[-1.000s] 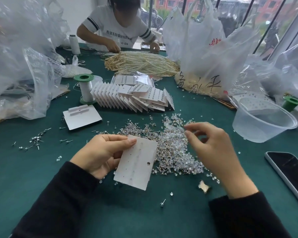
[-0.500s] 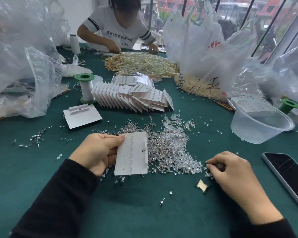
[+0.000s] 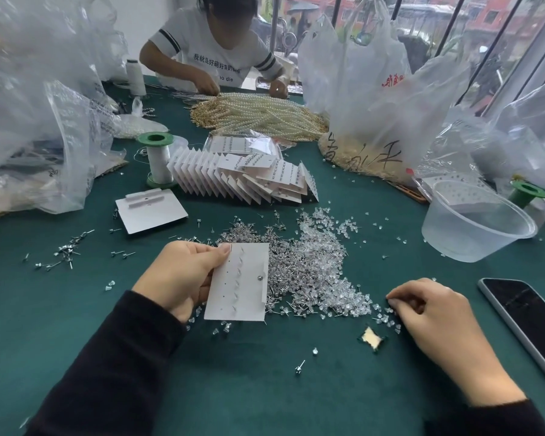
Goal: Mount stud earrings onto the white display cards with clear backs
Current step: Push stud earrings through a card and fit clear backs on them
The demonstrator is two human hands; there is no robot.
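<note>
**A:** Where is the white rectangular display card (image 3: 238, 283)?

**B:** The person's left hand (image 3: 183, 275) grasps it by its left edge, with the thumb on the front near the top corner and the fingers behind. The card is held tilted just above the dark green cloth table (image 3: 265, 388). Its right edge overlaps the glittering heap of silver studs and clear plastic backs (image 3: 312, 272).

**A:** Is anything mounted on it?

**B:** One silver stud earring (image 3: 260, 277) sits near the right edge. Rows of small holes run down the card. Faint marks in the middle column are too small to identify.

**A:** And the right hand (image 3: 428, 313)?

**B:** It rests knuckles up at the heap's right fringe. The fingers are curled, and the thumb and forefinger tips meet among loose backs. Whether they pinch one cannot be told.

**A:** What lies around them?

**B:** A crumpled gold foil scrap (image 3: 372, 338) lies just beside the right hand, with a lone silver stud (image 3: 299, 368) nearer the person. Beyond the heap stands a fanned row of filled white cards (image 3: 243, 180). To its left are a green-capped spool of white thread (image 3: 158, 162) and a blank white card lying flat (image 3: 151, 212). A clear plastic bowl (image 3: 472, 225) and a dark-screened phone (image 3: 529, 316) lie to the right. Across the table, a second person in a white T-shirt (image 3: 211, 55) bends over a mound of cream pearl strands (image 3: 258, 114).
</note>
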